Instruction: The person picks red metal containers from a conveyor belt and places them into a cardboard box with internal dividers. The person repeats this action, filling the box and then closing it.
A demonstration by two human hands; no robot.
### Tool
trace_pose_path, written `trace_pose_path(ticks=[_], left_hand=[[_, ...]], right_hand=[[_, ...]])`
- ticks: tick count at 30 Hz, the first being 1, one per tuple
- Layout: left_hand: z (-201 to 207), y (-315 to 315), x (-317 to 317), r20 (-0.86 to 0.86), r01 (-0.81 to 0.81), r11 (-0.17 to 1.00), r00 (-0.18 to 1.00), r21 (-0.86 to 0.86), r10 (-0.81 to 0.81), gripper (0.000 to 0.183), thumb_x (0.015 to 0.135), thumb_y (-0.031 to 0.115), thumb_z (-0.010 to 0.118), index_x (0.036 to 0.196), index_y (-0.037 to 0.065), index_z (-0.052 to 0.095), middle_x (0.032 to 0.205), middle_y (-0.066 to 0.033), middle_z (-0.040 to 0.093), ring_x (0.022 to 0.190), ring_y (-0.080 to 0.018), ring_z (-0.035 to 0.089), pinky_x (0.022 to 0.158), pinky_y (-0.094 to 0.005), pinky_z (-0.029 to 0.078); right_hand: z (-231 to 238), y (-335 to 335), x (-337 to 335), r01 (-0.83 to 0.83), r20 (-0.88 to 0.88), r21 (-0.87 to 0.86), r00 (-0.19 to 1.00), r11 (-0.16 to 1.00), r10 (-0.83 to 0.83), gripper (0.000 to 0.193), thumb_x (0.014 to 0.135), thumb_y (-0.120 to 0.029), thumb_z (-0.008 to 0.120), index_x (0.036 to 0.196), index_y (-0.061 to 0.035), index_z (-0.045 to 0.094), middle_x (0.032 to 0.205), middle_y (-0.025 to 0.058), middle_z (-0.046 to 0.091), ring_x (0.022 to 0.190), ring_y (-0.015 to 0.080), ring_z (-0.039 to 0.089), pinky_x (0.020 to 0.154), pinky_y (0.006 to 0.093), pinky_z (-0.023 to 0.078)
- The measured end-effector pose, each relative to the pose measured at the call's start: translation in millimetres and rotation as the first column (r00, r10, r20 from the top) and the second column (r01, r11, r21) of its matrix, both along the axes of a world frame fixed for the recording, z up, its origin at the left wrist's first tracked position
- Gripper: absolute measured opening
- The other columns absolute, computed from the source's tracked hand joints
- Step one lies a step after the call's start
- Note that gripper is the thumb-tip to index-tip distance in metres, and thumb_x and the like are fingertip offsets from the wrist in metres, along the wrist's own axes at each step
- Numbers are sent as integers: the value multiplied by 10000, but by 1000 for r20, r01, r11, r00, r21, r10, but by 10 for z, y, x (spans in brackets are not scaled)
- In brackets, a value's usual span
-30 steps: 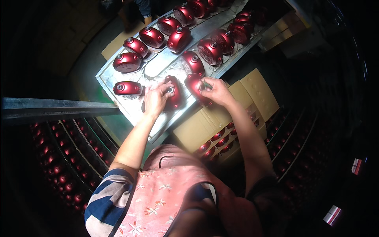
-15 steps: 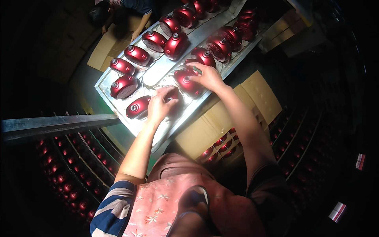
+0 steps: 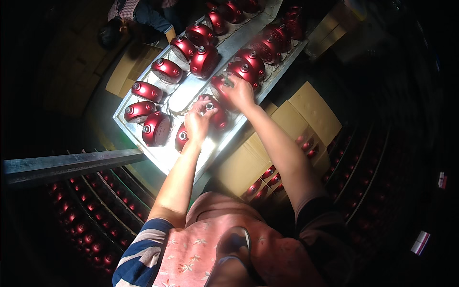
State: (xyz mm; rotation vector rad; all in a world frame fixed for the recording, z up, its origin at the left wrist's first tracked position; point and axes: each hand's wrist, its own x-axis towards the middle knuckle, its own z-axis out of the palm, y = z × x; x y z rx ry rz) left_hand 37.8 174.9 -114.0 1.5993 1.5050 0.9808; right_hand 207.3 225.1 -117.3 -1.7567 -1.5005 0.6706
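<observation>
Glossy red, rounded bottles with short necks stand on a long pale metal-edged table [image 3: 165,165]. My left hand [image 3: 197,123] has its fingers closed by the neck of a red bottle [image 3: 219,117]. Farther right, my right hand [image 3: 240,92] bends over another red bottle [image 3: 219,85]. Its thumb and fingers pinch near that bottle's neck, on a small dark thing too hidden to name. Below my left hand, partly covered by it, is a third bottle [image 3: 180,138]. A tilted bottle [image 3: 156,129] stands to its left, its round base showing.
Bottles line both long sides of the table, around a bright middle strip [image 3: 183,98]. An open divided carton [image 3: 239,165] with red bottles is at the near right. A metal bar [image 3: 71,160] juts in from the left. Another person [image 3: 143,16] bends over a carton [image 3: 119,76] beyond.
The left-row bottles have shifted nearer me, and those near my hands have moved along the table's near end. My right hand has moved slightly left; my left hand is a little farther right.
</observation>
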Motion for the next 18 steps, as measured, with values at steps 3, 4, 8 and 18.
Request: trace_pose_path(ticks=[3, 4, 8, 18], left_hand=[[186, 75, 107, -151, 97, 992, 983, -86, -109, 307, 767, 132, 748, 1050, 42, 670, 1246, -113, 625, 1261, -264, 510, 1020, -357, 419], [244, 109, 158, -154, 58, 995, 986, -82, -70, 333, 764, 117, 748, 1075, 44, 653, 1266, -113, 610, 1278, -280, 483, 1039, -371, 401], [311, 48, 282, -14, -1, 939, 1000, 345, 7, 343, 775, -8, 704, 1108, 37, 634, 1225, -109, 629, 1153, -271, 553, 976, -353, 438], [-1263, -1816, 760, -186, 771, 379, 331, -512, -925, 540, 793, 145, 699, 1310, 182, 549, 1367, -110, 504, 1202, -281, 494, 1007, -411, 404]], right_hand=[[123, 86, -72, 16, -14, 22, 1000, 1000, -16, 401, 744, -248, 760, 1086, -63, 661, 914, 187, 682, 740, 335, 659, 691, 396, 513], [162, 80, -38, -5, -31, 6, 999, 1000, 5, 403, 755, -228, 756, 1109, -66, 658, 934, 175, 687, 698, 298, 664, 675, 379, 513], [83, -371, 566, 87, -410, 33, 910, 996, -66, 253, 941, -192, 596, 1175, -109, 644, 753, 25, 634, 563, 57, 492, 542, 219, 420], [-2038, -3977, 1102, 509, -410, -643, 402, 572, -819, 236, 977, -191, 526, 1123, -48, 643, 839, 50, 684, 579, 92, 581, 572, 226, 462]])
